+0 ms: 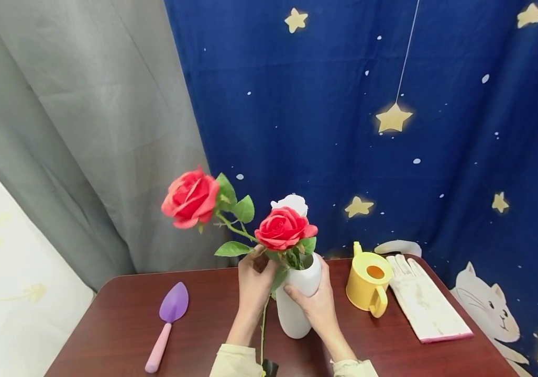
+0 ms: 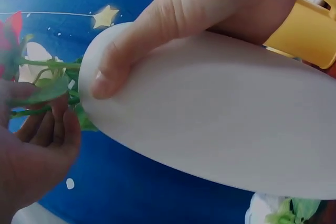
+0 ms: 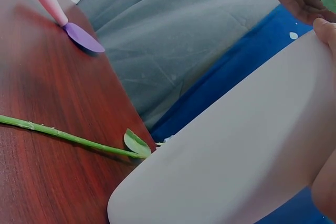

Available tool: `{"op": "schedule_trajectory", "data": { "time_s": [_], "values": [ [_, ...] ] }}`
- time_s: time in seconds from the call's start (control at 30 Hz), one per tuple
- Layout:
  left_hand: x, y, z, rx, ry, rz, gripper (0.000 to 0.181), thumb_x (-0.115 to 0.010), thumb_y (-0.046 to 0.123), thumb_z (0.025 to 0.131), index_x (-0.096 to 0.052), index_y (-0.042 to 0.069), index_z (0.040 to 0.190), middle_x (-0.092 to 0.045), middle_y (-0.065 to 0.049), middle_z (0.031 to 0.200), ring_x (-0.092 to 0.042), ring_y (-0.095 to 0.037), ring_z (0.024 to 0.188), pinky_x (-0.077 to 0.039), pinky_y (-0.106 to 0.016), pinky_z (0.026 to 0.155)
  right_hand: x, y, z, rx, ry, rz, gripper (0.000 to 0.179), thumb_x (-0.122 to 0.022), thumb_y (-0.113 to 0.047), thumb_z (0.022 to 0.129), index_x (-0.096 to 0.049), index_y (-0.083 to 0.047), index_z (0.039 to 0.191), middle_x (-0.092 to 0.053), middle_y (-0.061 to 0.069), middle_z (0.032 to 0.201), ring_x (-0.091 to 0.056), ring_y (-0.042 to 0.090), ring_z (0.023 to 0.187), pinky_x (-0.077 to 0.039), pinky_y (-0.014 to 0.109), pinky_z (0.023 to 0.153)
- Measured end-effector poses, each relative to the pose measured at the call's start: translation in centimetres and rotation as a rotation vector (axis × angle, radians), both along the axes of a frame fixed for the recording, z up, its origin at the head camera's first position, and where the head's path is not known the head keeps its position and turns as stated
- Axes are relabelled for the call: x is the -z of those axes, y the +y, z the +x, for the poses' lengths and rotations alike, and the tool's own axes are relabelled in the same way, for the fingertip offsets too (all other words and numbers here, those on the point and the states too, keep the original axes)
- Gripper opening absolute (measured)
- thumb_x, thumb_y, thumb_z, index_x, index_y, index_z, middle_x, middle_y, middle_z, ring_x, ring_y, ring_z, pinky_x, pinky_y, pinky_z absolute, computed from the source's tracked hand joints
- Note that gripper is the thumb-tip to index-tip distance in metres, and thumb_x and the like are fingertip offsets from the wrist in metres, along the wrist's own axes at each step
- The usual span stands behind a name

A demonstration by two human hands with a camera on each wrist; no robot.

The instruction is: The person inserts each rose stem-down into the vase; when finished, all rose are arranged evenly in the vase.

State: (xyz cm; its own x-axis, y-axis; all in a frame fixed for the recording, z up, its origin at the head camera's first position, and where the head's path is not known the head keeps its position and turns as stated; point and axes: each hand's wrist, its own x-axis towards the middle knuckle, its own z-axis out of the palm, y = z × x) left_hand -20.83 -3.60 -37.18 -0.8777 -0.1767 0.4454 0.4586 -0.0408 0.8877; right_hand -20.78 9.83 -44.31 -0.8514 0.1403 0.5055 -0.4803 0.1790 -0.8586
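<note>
In the lower middle of the head view, 2 hands of 1 person work close to each other, with 2 pale sleeves at the bottom of the frame. The left hand (image 1: 255, 277) has its fingers curled and narrow, and they pinch the green stem of 1 red rose (image 1: 190, 200), whose head leans out to the left of the centre. The right hand (image 1: 315, 301) grips 1 white vase (image 1: 295, 310); its thumb lies over the near side and the other fingers go round the body. The vase is in the lower centre of the frame, leaning a little, its mouth toward the upper right. Green stems stand in this mouth, but their exact number cannot be told. Above it are 2 flower heads: a second red rose (image 1: 284, 229) in front and 1 white rose (image 1: 293, 203) behind.

On the brown table (image 1: 212, 314) there lies 1 stem (image 1: 263, 332) beside the vase, to its left. The left wrist view shows 1 more white flower (image 2: 265, 209) at the lower right edge. In the lower left of the head view lies 1 trowel (image 1: 174, 302) with purple blade and pink handle. In the lower right stand 1 yellow watering can (image 1: 360, 283) and, just beside it, pale gloves (image 1: 431, 309); whether 1 or 2, it cannot be told. Behind hang 1 grey curtain (image 1: 108, 131) and 1 blue curtain (image 1: 320, 104) with 6 yellow stars.
</note>
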Motion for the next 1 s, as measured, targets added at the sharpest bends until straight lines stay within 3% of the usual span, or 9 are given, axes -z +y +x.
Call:
{"op": "schedule_trajectory", "data": {
  "time_s": [0.13,0.3,0.43,0.53,0.63,0.7,0.8,1.0],
  "values": [
    [0.1,-0.3,0.2,0.034,0.029,0.030,0.029,-0.049,-0.004,0.085,-0.059,-0.009,0.111,-0.066,-0.016,0.096,-0.063,-0.015,0.084,-0.051,-0.028,0.075,0.6,0.1,-0.4,0.007,-0.004,-0.003,0.090,-0.083,-0.014,0.067,-0.031,-0.016,0.140,-0.050,0.004,0.125,-0.052,0.019,0.103,-0.046,0.041,0.079],
    [0.0,-0.2,0.1,0.048,0.090,0.110,0.029,-0.044,0.011,0.097,-0.060,-0.012,0.102,-0.063,-0.016,0.094,-0.064,-0.020,0.085,-0.052,-0.037,0.078,-0.8,-0.3,0.6,0.009,0.010,0.002,0.088,-0.081,-0.009,0.066,-0.031,-0.008,0.138,-0.051,0.010,0.123,-0.052,0.024,0.101,-0.046,0.042,0.078],
    [0.0,0.0,0.0,-0.034,0.061,0.059,0.037,-0.044,0.024,0.100,-0.064,-0.007,0.098,-0.065,-0.013,0.095,-0.064,-0.021,0.087,-0.053,-0.036,0.074,-2.2,-0.6,1.6,0.017,0.016,0.003,0.086,-0.080,-0.006,0.066,-0.032,-0.002,0.137,-0.051,0.016,0.122,-0.053,0.026,0.101,-0.046,0.043,0.077],
    [0.0,0.0,0.0,-0.118,0.049,-0.017,0.038,-0.040,0.023,0.101,-0.065,-0.002,0.087,-0.065,-0.008,0.082,-0.062,-0.016,0.078,-0.053,-0.030,0.068,-2.4,-0.5,1.8,0.016,0.006,0.000,0.086,-0.080,-0.006,0.066,-0.031,-0.003,0.137,-0.051,0.016,0.123,-0.052,0.026,0.101,-0.046,0.043,0.078],
    [-0.1,-0.1,0.0,-0.207,0.055,-0.089,0.039,-0.040,0.015,0.101,-0.059,0.003,0.069,-0.053,0.001,0.063,-0.049,-0.010,0.060,-0.043,-0.023,0.053,-2.4,-0.6,1.8,0.012,0.009,-0.002,0.086,-0.080,-0.005,0.066,-0.031,-0.002,0.137,-0.051,0.016,0.123,-0.052,0.026,0.101,-0.046,0.043,0.078],
    [-0.2,-0.2,-0.1,-0.229,0.070,-0.097,0.038,-0.041,0.009,0.099,-0.055,0.004,0.063,-0.045,0.004,0.058,-0.041,-0.010,0.055,-0.035,-0.024,0.050,-2.3,-0.6,1.8,0.010,0.009,-0.010,0.086,-0.079,-0.005,0.066,-0.031,-0.003,0.137,-0.051,0.016,0.123,-0.052,0.025,0.101,-0.046,0.043,0.077],
    [-0.4,-0.4,-0.3,-0.226,0.085,-0.052,0.036,-0.045,0.006,0.097,-0.056,0.001,0.063,-0.048,0.003,0.061,-0.041,-0.009,0.054,-0.035,-0.024,0.047,-2.4,-0.7,1.9,0.013,0.011,-0.014,0.087,-0.080,-0.005,0.066,-0.031,-0.002,0.138,-0.051,0.017,0.122,-0.052,0.023,0.100,-0.046,0.043,0.077],
    [-0.6,-0.6,-0.1,-0.147,0.015,0.133,0.024,-0.056,0.013,0.094,-0.063,-0.006,0.083,-0.052,-0.002,0.058,-0.044,-0.010,0.043,-0.034,-0.022,0.033,-1.6,-0.6,1.5,0.020,0.022,-0.010,0.089,-0.081,-0.007,0.065,-0.032,-0.003,0.138,-0.052,0.014,0.122,-0.052,0.024,0.099,-0.046,0.041,0.075]
  ]
}}
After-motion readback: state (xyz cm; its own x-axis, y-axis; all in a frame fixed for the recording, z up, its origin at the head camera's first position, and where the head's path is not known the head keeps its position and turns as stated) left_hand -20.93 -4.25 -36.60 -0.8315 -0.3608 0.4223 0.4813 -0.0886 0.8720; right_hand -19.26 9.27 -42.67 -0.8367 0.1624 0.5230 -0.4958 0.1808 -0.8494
